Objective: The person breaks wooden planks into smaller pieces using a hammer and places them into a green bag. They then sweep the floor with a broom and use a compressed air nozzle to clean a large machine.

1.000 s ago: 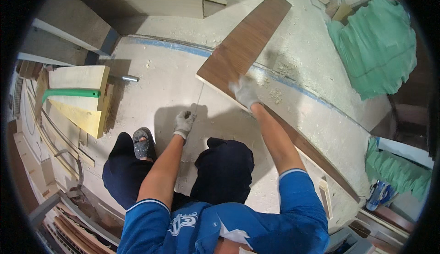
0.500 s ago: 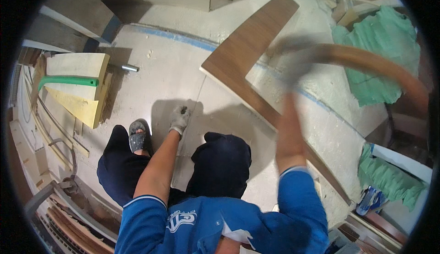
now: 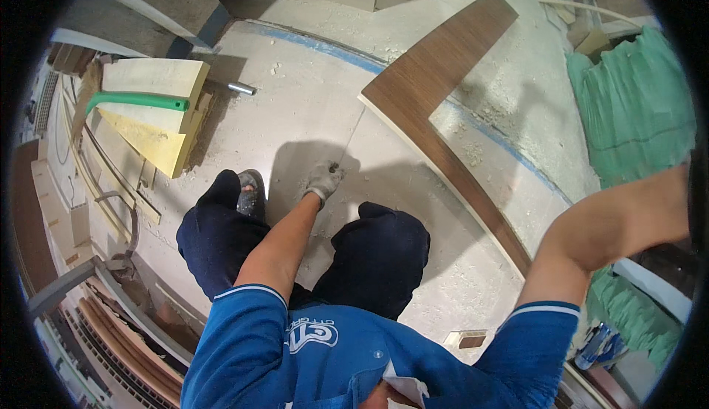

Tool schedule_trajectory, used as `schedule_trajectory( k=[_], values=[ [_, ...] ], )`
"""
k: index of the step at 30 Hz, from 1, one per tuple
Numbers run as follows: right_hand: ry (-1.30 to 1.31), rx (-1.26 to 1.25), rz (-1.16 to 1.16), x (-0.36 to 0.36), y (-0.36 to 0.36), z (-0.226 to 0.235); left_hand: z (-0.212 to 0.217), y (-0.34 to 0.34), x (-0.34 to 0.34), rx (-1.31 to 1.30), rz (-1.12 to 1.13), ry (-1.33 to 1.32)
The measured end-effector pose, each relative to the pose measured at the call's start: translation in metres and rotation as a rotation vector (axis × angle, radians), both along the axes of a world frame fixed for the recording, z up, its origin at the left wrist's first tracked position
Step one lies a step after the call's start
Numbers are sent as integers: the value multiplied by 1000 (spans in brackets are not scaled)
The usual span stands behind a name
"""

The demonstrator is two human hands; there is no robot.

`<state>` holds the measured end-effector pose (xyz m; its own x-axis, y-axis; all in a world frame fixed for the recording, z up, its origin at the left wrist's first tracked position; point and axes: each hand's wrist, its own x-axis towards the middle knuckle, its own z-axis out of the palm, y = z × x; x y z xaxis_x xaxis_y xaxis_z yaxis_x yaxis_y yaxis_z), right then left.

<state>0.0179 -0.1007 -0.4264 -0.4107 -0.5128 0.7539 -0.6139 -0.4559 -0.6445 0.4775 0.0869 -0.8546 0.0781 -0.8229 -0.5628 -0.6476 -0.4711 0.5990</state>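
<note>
On the dusty floor point(image 3: 295, 121) my gloved left hand point(image 3: 323, 180) closes on a thin string point(image 3: 353, 139) running toward the brown board point(image 3: 436, 77), apparently marking a line; my right hand is out of view.

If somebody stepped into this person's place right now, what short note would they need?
Left hand: gloved, pressed on the pale floor panel, gripping something small at the end of a thin line; too small to identify.
Right hand: past the picture's right edge; only the raised forearm shows.
Brown L-shaped board: lying flat ahead, nobody touching it.
Done and left: cannot be judged from this view.
</note>
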Motion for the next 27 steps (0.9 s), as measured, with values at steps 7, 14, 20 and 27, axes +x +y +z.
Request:
schedule_trajectory(
  k=[7,14,20,27],
  values=[
    [379,986,-188,137,145,-285,-14,-6,-8,-140,60,65],
    [1357,713,-331,69,134,-340,-14,-24,8,-84,-25,180],
    [-69,211,-94,-17,28,-102,70,-156,16,-68,-719,-291],
    [133,981,-36,157,78,-232,120,-235,115,-329,-885,-606]
  ],
)
